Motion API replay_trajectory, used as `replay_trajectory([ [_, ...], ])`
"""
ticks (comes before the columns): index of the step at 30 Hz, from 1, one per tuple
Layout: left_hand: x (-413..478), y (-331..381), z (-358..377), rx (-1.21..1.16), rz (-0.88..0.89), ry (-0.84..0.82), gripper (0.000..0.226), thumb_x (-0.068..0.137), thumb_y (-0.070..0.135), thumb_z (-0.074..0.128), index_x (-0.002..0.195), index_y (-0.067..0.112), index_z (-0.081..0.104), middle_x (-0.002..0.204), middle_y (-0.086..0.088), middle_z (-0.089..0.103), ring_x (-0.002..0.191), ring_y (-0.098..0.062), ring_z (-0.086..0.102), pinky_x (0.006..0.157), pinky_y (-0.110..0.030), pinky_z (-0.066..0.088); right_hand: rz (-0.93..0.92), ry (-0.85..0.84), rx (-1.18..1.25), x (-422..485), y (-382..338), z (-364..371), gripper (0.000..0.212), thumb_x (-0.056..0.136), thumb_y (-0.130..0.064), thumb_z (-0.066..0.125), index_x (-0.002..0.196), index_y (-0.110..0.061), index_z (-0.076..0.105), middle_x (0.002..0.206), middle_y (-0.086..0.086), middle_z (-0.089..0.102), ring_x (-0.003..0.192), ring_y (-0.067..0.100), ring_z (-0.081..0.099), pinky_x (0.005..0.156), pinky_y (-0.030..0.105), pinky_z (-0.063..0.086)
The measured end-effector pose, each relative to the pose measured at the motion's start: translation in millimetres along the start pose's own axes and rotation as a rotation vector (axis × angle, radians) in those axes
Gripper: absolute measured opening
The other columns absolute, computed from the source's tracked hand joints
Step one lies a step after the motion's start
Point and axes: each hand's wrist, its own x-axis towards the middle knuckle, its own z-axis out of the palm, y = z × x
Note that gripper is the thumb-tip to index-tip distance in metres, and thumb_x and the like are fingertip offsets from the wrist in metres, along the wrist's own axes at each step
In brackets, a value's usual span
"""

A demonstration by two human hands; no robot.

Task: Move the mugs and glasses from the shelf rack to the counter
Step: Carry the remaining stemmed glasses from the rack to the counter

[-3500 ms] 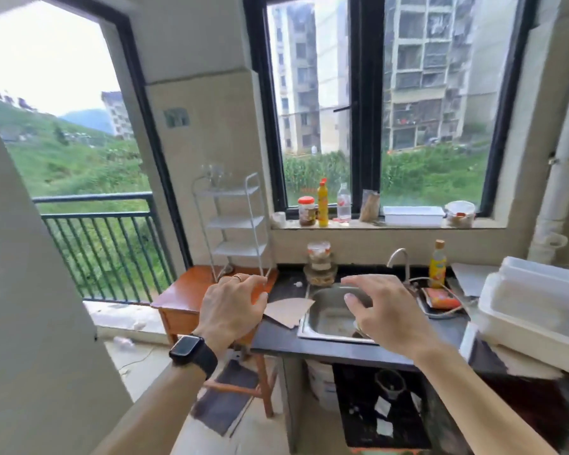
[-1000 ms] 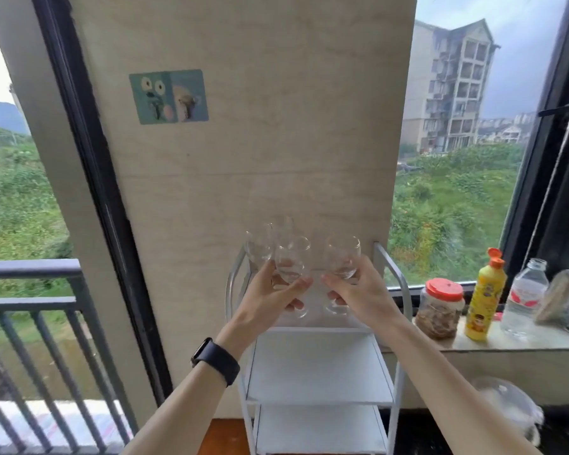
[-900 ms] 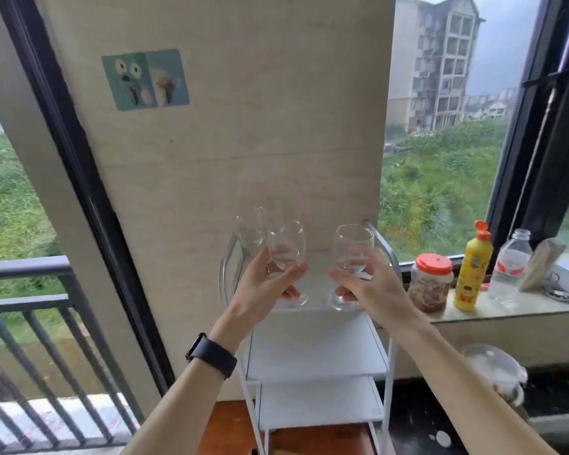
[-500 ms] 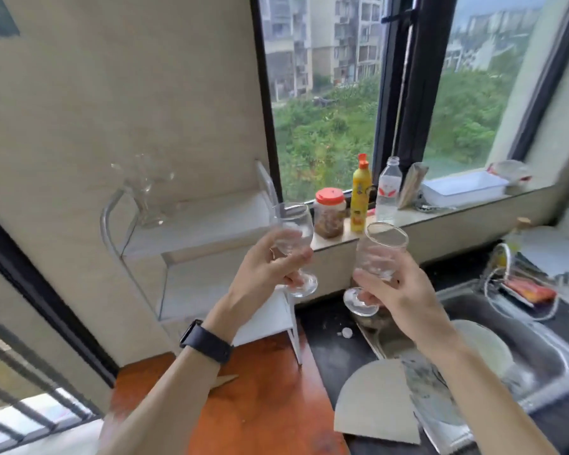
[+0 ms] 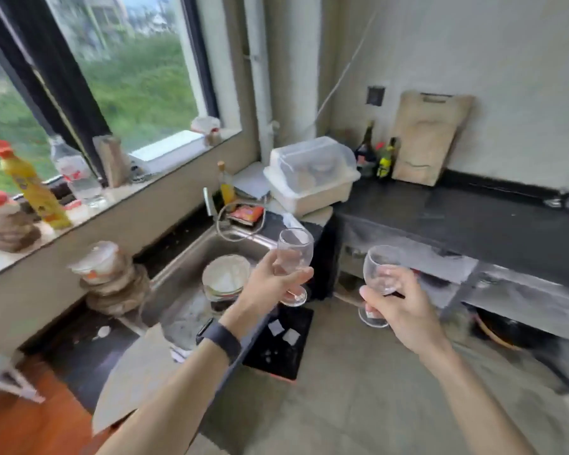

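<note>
Between left fingers and right fingers, two glasses

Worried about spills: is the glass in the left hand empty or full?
Empty, it seems: the left glass is see-through, no liquid visible, the left hand gripping its stem.

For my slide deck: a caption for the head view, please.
Left hand holds the left glass, right hand the right glass, near the black counter.

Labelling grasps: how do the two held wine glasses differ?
The left wine glass sits higher, by the sink; right wine glass lower, over the floor near the black counter. The left hand leaves its foot showing; right hand partly covers its foot. Both clear, empty, stemmed.
</note>
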Motion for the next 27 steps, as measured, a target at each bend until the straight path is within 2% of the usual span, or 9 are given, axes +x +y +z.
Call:
replay_trajectory([
  [2,22,0,58,0.024,-0.018,-0.128,0.040,0.081,0.022,0.082,0.115,0.020,0.061,0.082,0.007,0.072,0.063,-0.015,0.069,0.064,-0.030,0.058,0.020,0.111,-0.030,-1,12,-56,0.037,0.084,-0.023,0.080,0.111,-0.035,0.056,0.091,-0.012,0.075,0.074,0.018,0.075,0.085,0.046,0.059],
  [5,49,6,138,0.051,-0.018,-0.282,0.044,0.081,0.025,0.082,0.118,0.020,0.058,0.091,0.002,0.070,0.068,-0.017,0.070,0.068,-0.030,0.060,0.047,0.274,-0.025,-6,22,-128,0.035,0.085,-0.017,0.079,0.109,-0.030,0.057,0.100,-0.002,0.073,0.067,0.012,0.074,0.067,0.024,0.059],
  [6,57,10,163,0.064,-0.013,-0.326,0.045,0.081,0.027,0.082,0.118,0.020,0.058,0.093,0.001,0.070,0.070,-0.018,0.070,0.070,-0.032,0.060,0.059,0.324,-0.030,-6,25,-149,0.034,0.086,-0.016,0.079,0.108,-0.030,0.056,0.098,-0.002,0.074,0.066,0.012,0.073,0.064,0.021,0.058],
  [10,90,24,253,0.087,0.001,-0.489,0.046,0.083,0.023,0.081,0.120,0.015,0.056,0.096,-0.005,0.070,0.071,-0.019,0.068,0.070,-0.036,0.058,0.115,0.459,-0.067,-4,34,-223,0.037,0.087,-0.022,0.078,0.117,-0.026,0.057,0.089,-0.008,0.074,0.076,0.023,0.076,0.074,0.032,0.058],
  [13,121,31,310,0.100,0.008,-0.572,0.046,0.082,0.018,0.080,0.120,0.010,0.055,0.092,-0.005,0.071,0.070,-0.018,0.066,0.072,-0.039,0.056,0.135,0.530,-0.096,8,41,-270,0.041,0.086,-0.026,0.078,0.121,-0.027,0.057,0.092,-0.009,0.075,0.076,0.016,0.076,0.079,0.037,0.059],
  [16,157,36,360,0.132,0.040,-0.619,0.043,0.082,0.016,0.081,0.117,0.011,0.056,0.092,-0.003,0.070,0.072,-0.013,0.067,0.075,-0.036,0.057,0.160,0.580,-0.109,32,50,-314,0.045,0.083,-0.030,0.080,0.122,-0.031,0.056,0.092,-0.020,0.075,0.078,0.012,0.076,0.086,0.043,0.058],
  [20,212,45,420,0.133,0.067,-0.651,0.044,0.082,0.010,0.080,0.118,0.006,0.055,0.087,-0.001,0.070,0.072,-0.009,0.068,0.072,-0.031,0.057,0.171,0.633,-0.111,76,57,-367,0.046,0.076,-0.041,0.079,0.116,-0.040,0.056,0.101,-0.009,0.074,0.084,0.013,0.075,0.091,0.049,0.057],
  [23,255,52,459,0.150,0.074,-0.657,0.043,0.082,0.008,0.079,0.118,0.005,0.055,0.087,-0.004,0.069,0.069,-0.008,0.067,0.065,-0.025,0.057,0.193,0.662,-0.096,112,62,-401,0.049,0.071,-0.048,0.079,0.113,-0.044,0.055,0.104,-0.023,0.071,0.093,0.015,0.074,0.095,0.050,0.055],
  [27,305,54,507,0.205,0.070,-0.693,0.042,0.081,0.012,0.080,0.116,0.010,0.057,0.092,-0.006,0.070,0.074,-0.011,0.070,0.067,-0.027,0.059,0.221,0.719,-0.065,151,77,-441,0.059,0.063,-0.053,0.078,0.116,-0.039,0.057,0.102,-0.025,0.072,0.095,0.014,0.074,0.097,0.049,0.054],
])
